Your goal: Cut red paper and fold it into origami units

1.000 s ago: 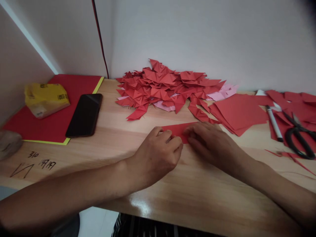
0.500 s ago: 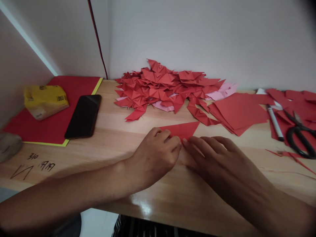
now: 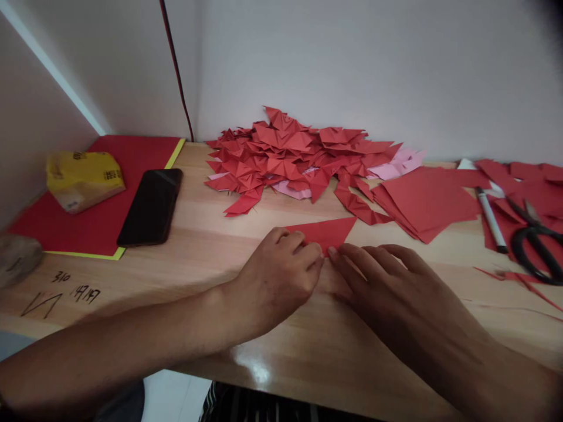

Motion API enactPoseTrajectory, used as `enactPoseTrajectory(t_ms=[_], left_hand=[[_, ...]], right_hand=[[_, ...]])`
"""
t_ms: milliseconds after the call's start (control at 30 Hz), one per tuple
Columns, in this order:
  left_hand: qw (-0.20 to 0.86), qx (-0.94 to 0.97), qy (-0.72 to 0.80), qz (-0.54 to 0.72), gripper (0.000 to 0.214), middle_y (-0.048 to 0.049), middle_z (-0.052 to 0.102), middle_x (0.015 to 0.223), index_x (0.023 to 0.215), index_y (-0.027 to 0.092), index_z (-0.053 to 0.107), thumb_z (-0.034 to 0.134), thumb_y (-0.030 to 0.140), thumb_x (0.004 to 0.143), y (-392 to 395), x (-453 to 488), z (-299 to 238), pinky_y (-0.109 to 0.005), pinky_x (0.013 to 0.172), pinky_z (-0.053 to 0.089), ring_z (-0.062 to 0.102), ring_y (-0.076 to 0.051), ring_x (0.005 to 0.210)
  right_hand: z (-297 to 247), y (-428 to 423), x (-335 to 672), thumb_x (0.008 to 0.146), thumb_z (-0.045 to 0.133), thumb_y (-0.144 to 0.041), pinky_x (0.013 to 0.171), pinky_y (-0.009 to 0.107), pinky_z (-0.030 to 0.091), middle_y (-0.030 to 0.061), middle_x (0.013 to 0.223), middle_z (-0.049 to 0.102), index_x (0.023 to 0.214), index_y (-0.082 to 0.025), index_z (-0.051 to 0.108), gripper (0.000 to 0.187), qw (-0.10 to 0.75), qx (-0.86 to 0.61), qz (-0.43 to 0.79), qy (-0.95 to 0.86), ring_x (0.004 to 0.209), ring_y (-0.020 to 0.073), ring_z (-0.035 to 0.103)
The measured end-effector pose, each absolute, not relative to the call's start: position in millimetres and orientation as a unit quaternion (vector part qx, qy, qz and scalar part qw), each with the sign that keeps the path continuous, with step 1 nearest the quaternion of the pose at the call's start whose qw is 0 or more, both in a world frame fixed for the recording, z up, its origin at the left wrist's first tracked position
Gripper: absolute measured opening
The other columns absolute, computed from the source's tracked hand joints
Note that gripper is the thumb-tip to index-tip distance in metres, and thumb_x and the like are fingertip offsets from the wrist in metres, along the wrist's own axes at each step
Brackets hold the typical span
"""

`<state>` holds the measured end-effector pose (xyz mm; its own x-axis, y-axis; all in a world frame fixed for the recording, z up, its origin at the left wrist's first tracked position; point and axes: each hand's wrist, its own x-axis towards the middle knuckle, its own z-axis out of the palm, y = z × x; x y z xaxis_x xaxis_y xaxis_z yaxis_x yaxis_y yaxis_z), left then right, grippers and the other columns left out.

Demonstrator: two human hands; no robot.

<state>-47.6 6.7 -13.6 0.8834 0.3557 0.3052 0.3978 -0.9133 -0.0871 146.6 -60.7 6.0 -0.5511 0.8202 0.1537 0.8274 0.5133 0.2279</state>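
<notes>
A sheet of red paper [image 3: 332,231], folded to a pointed shape, lies on the wooden table in front of me. My left hand [image 3: 284,272] is closed, its curled fingers pressing the paper and covering its left part. My right hand [image 3: 387,281] lies over the table with fingers stretched out. Its foremost fingertip touches the paper's near edge, close to the left fingertips. The thumb of that hand is mostly hidden underneath. Behind the hands rises a heap of folded red paper pieces [image 3: 285,149], with some pink ones [image 3: 400,163] among them.
Square red sheets [image 3: 428,196] are stacked at the right, beside a marker [image 3: 491,220], black-handled scissors [image 3: 534,243] and paper scraps. On the left, a phone [image 3: 152,208] rests partly on a large red sheet [image 3: 145,146] holding a yellow packet [image 3: 85,179]. A wall stands behind.
The view has shifted very slightly, so the things at the left sit a little farther right. Both hands and the paper have hardly moved.
</notes>
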Motion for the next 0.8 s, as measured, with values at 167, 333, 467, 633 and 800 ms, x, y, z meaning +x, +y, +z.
enactPoseTrajectory(t_ms=[167,333,467,633,800], left_hand=[[0.072,-0.968,-0.193,-0.141,0.016,-0.0053,0.066,0.095,0.100,0.012,0.068,0.055,0.013,0.091,7.3,-48.4,-15.0,-0.038,0.081,0.046,0.057,-0.022,0.094],[0.070,-0.968,-0.193,-0.144,0.015,-0.0047,0.065,0.091,0.097,0.012,0.069,0.055,0.013,0.091,7.1,-47.9,-13.4,-0.037,0.081,0.046,0.058,-0.021,0.092],[0.067,-0.968,-0.194,-0.148,0.013,-0.0049,0.066,0.093,0.095,0.013,0.068,0.055,0.011,0.090,6.4,-48.3,-14.0,-0.038,0.082,0.046,0.058,-0.022,0.094],[0.040,-0.966,-0.205,-0.151,0.013,-0.0046,0.065,0.092,0.092,0.013,0.064,0.052,0.008,0.090,9.0,-48.7,-14.5,-0.035,0.081,0.044,0.056,-0.020,0.092],[-0.016,-0.953,-0.243,-0.180,0.011,-0.0019,0.063,0.084,0.084,0.016,0.058,0.051,0.011,0.091,16.6,-47.4,-17.3,-0.033,0.077,0.043,0.053,-0.018,0.083]], right_hand=[[2.6,-63.1,148.1,0.096,0.038,-0.019,0.078,0.047,0.049,0.0157,0.106,0.067,0.116,-0.007,0.063,0.034,0.017,-0.473,-0.134,-0.871,0.088,0.0290,0.062],[2.0,-64.0,148.5,0.097,0.037,-0.018,0.081,0.047,0.048,0.0153,0.107,0.067,0.120,-0.008,0.062,0.036,0.026,-0.471,-0.135,-0.871,0.089,0.0286,0.062],[6.9,-61.3,147.5,0.095,0.035,-0.012,0.074,0.046,0.048,0.0158,0.099,0.069,0.103,-0.007,0.068,0.035,0.031,-0.462,-0.140,-0.875,0.084,0.0286,0.063],[8.8,-52.0,152.9,0.096,0.034,-0.011,0.070,0.042,0.046,0.0124,0.089,0.069,0.094,-0.011,0.070,0.036,0.071,-0.458,-0.109,-0.880,0.075,0.0252,0.062],[1.9,-34.3,165.1,0.097,0.044,-0.016,0.076,0.040,0.043,0.0083,0.093,0.068,0.094,-0.016,0.069,0.025,0.144,-0.453,-0.028,-0.880,0.079,0.0224,0.060]])
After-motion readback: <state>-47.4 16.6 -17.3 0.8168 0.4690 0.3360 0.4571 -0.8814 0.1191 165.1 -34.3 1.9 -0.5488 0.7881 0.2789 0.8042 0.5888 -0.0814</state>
